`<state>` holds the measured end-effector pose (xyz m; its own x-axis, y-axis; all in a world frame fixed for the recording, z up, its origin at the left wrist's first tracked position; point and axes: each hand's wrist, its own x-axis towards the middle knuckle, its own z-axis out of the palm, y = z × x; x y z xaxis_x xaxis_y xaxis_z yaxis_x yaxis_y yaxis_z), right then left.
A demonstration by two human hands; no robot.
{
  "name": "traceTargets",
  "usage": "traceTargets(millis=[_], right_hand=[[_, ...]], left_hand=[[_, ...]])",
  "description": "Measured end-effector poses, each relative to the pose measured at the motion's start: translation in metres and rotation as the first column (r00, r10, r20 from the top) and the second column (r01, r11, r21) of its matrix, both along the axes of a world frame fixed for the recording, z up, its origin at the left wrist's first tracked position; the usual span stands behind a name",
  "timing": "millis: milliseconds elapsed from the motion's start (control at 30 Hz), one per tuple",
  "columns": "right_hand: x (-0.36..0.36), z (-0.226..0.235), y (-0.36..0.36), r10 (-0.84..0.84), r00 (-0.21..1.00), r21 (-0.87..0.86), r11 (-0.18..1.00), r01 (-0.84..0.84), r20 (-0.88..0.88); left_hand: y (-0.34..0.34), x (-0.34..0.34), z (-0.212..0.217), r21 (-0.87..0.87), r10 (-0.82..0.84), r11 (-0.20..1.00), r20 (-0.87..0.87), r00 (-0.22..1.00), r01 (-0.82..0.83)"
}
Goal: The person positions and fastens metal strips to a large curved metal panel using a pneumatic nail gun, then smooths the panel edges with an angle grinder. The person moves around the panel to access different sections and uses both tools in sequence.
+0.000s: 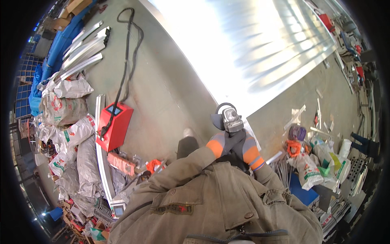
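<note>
Both my hands wear grey and orange gloves and are closed together in front of my body. My left hand and my right hand grip an angle grinder, its grey head facing up. A dark round guard or disc shows at the head's left side. The grinder is at the near corner of a large shiny metal sheet; whether it touches the edge I cannot tell. My gloves and sleeves hide most of the grinder's body.
A red box-shaped machine with a black cable stands left on the floor. White sacks and metal profiles lie farther left. At right are plastic bags, a purple roll and scrap strips.
</note>
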<state>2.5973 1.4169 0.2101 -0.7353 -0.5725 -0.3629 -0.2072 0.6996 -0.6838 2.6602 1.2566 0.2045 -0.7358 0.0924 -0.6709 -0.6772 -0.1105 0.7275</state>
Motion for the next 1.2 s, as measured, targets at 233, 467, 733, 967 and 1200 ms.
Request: traceTargets(millis=[233,467,733,967,1200], right_hand=[[0.012,-0.016,-0.145,-0.094,0.995,-0.376,0.923,0.083,-0.013],[0.04,0.008,-0.337,-0.176,0.419,-0.285,0.503,0.816,0.891],[0.017,0.024,-0.478,-0.022,0.22,-0.187,0.45,0.873,0.975],[-0.042,-0.008,-0.6,0.048,0.161,-0.165,0.456,0.875,0.986],[-0.163,0.008,-0.762,0.112,0.236,-0.261,0.421,0.869,0.965]], left_hand=[[-0.142,0.053,0.028,-0.253,-0.021,0.967,-0.098,0.995,-0.005],[-0.298,0.126,0.061,-0.551,-0.28,0.815,-0.105,0.954,0.179],[-0.425,0.129,0.079,-0.873,-0.486,0.452,-0.07,0.871,0.182],[-0.553,0.084,0.062,-0.902,-0.545,0.393,-0.071,0.836,0.18],[-0.715,-0.03,0.059,-0.765,-0.236,0.638,-0.307,0.922,-0.091]])
